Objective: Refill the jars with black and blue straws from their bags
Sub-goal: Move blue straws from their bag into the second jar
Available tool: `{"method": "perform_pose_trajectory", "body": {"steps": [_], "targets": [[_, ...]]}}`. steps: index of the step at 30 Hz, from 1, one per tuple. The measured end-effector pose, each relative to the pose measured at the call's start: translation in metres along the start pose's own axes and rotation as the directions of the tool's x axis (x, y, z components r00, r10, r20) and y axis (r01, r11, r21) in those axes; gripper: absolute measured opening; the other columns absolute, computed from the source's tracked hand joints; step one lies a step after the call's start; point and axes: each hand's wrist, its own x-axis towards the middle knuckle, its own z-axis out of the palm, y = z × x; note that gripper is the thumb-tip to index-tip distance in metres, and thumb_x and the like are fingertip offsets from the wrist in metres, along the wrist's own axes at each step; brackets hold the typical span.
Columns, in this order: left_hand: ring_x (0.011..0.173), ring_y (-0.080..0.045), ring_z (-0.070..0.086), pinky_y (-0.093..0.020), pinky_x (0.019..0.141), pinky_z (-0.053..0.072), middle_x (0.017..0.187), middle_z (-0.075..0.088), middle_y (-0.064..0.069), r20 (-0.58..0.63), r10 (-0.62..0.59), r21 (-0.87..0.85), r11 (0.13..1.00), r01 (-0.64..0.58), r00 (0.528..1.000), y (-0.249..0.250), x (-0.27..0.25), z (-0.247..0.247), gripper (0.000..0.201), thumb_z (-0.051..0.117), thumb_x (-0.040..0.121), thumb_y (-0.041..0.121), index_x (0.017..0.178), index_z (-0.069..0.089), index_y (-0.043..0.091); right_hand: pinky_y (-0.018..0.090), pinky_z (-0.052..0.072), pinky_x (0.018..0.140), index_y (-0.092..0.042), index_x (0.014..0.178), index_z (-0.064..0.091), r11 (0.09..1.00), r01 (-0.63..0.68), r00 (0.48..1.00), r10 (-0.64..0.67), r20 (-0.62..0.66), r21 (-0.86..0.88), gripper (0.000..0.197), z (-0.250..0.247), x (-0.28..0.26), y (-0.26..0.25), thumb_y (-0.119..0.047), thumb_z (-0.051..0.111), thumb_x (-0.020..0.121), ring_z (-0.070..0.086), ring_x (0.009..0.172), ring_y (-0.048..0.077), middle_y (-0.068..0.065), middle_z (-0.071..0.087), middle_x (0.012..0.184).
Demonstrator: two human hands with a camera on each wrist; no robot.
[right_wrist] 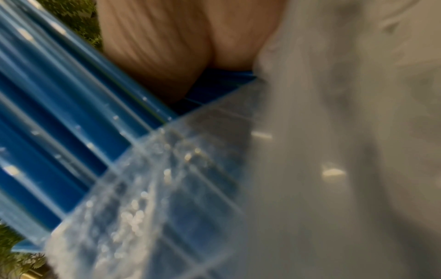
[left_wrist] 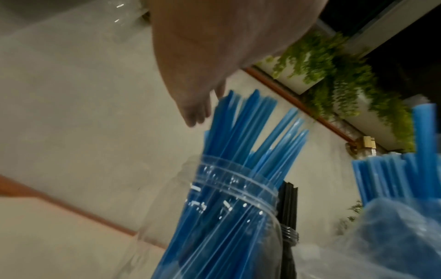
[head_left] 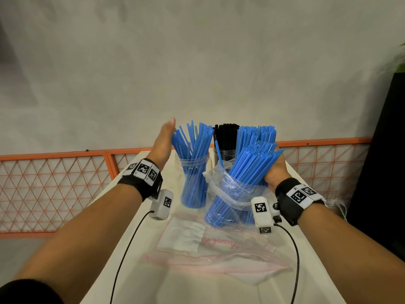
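Observation:
A clear jar point(head_left: 194, 172) holds loose blue straws point(head_left: 192, 139) that fan outward. My left hand point(head_left: 163, 139) stands flat and open, its straight fingers against the left side of those straw tips; the left wrist view shows the hand point(left_wrist: 210, 56) touching the straws point(left_wrist: 250, 122) above the jar point(left_wrist: 226, 198). My right hand point(head_left: 275, 171) grips a thick bundle of blue straws point(head_left: 252, 163) that stands in a clear plastic bag point(head_left: 228, 191); its fingers are hidden behind the bundle. The right wrist view shows the palm point(right_wrist: 162, 47) pressed on the straws point(right_wrist: 59, 113) and the bag point(right_wrist: 167, 188).
Behind stand a jar of black straws point(head_left: 225, 139) and a full jar of blue straws point(head_left: 256, 132). Empty clear bags point(head_left: 208, 246) lie on the white table point(head_left: 135, 249) in front. An orange mesh rail point(head_left: 65, 183) runs behind the table. A dark panel point(head_left: 383, 161) rises at the right.

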Motion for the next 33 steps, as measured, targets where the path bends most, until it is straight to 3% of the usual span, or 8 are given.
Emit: {"method": "perform_pose_trajectory", "body": {"steps": [3, 7, 11, 14, 17, 23, 28, 33], "targets": [[0.111, -0.013, 0.055, -0.028, 0.097, 0.045, 0.122, 0.057, -0.001, -0.248, 0.276, 0.192, 0.953, -0.232, 0.929, 0.009, -0.013, 0.001, 0.037, 0.052, 0.091, 0.041, 0.118, 0.058, 0.018, 0.018, 0.053, 0.046, -0.015, 0.08, 0.052, 0.996, 0.04, 0.999, -0.042, -0.016, -0.081, 0.028, -0.001, 0.001, 0.001, -0.023, 0.038, 0.102, 0.059, 0.053, 0.012, 0.005, 0.054, 0.073], [0.093, -0.009, 0.056, -0.015, 0.076, 0.044, 0.1, 0.055, 0.005, -0.086, 0.569, 0.413, 0.768, -0.491, 0.818, 0.026, -0.048, 0.017, 0.02, 0.062, 0.082, 0.029, 0.101, 0.061, 0.023, 0.018, 0.052, 0.049, -0.019, 0.074, 0.048, 0.994, 0.05, 0.998, -0.052, -0.022, -0.101, 0.03, 0.0, 0.0, 0.0, -0.019, 0.038, 0.102, 0.059, 0.052, 0.008, 0.0, 0.054, 0.07], [0.097, -0.006, 0.06, -0.02, 0.081, 0.053, 0.102, 0.061, 0.004, 0.201, 0.311, 0.301, 0.883, -0.361, 0.929, 0.021, -0.064, 0.044, 0.034, 0.073, 0.084, 0.032, 0.115, 0.06, 0.022, 0.017, 0.052, 0.046, -0.013, 0.081, 0.051, 0.984, 0.066, 0.997, -0.071, -0.028, -0.166, 0.028, 0.001, 0.002, 0.0, -0.022, 0.037, 0.103, 0.057, 0.058, 0.016, 0.007, 0.054, 0.074], [0.107, -0.008, 0.059, -0.028, 0.095, 0.052, 0.114, 0.059, 0.004, 0.313, 0.175, 0.349, 0.893, -0.284, 0.933, 0.01, -0.063, 0.065, 0.05, 0.073, 0.086, 0.034, 0.131, 0.054, 0.02, 0.018, 0.052, 0.044, -0.01, 0.088, 0.053, 0.983, 0.082, 0.996, -0.087, -0.021, -0.163, 0.025, 0.0, 0.001, 0.001, -0.022, 0.037, 0.103, 0.06, 0.05, 0.01, 0.007, 0.055, 0.074], [0.108, -0.013, 0.062, -0.034, 0.099, 0.051, 0.115, 0.061, 0.001, 0.294, 0.101, 0.296, 0.936, -0.191, 0.95, 0.01, -0.051, 0.086, 0.051, 0.072, 0.088, 0.028, 0.133, 0.052, 0.02, 0.021, 0.054, 0.048, -0.011, 0.102, 0.055, 0.98, 0.077, 0.997, -0.078, -0.001, -0.182, 0.021, -0.002, 0.001, 0.003, -0.026, 0.04, 0.102, 0.059, 0.06, 0.017, 0.008, 0.058, 0.077], [0.102, -0.017, 0.067, -0.025, 0.088, 0.056, 0.114, 0.066, -0.005, 0.321, 0.062, 0.13, 0.986, -0.109, 0.945, 0.018, -0.03, 0.116, 0.039, 0.068, 0.091, 0.012, 0.128, 0.055, 0.013, 0.024, 0.055, 0.051, -0.012, 0.086, 0.059, 0.979, 0.01, 1.0, -0.013, -0.018, -0.205, 0.023, -0.004, 0.001, 0.003, -0.026, 0.047, 0.1, 0.061, 0.064, 0.02, 0.006, 0.063, 0.074], [0.105, -0.022, 0.069, -0.04, 0.094, 0.055, 0.116, 0.07, -0.01, 0.325, 0.02, 0.088, 0.995, -0.052, 0.945, 0.017, -0.025, 0.122, 0.037, 0.071, 0.089, 0.01, 0.124, 0.061, 0.006, 0.039, 0.054, 0.073, -0.007, 0.097, 0.059, 0.943, 0.11, 0.994, -0.107, 0.026, -0.314, 0.015, -0.008, 0.002, 0.005, -0.018, 0.049, 0.098, 0.063, 0.075, 0.023, 0.008, 0.064, 0.083], [0.095, -0.022, 0.07, -0.035, 0.086, 0.058, 0.103, 0.071, -0.009, 0.296, 0.009, 0.098, 0.994, -0.04, 0.955, 0.014, -0.024, 0.123, 0.026, 0.072, 0.088, 0.01, 0.112, 0.063, 0.005, 0.033, 0.053, 0.066, -0.013, 0.09, 0.057, 0.924, 0.11, 0.994, -0.109, 0.024, -0.365, 0.009, -0.008, 0.002, 0.006, -0.017, 0.051, 0.096, 0.062, 0.075, 0.021, 0.005, 0.064, 0.082]]}}
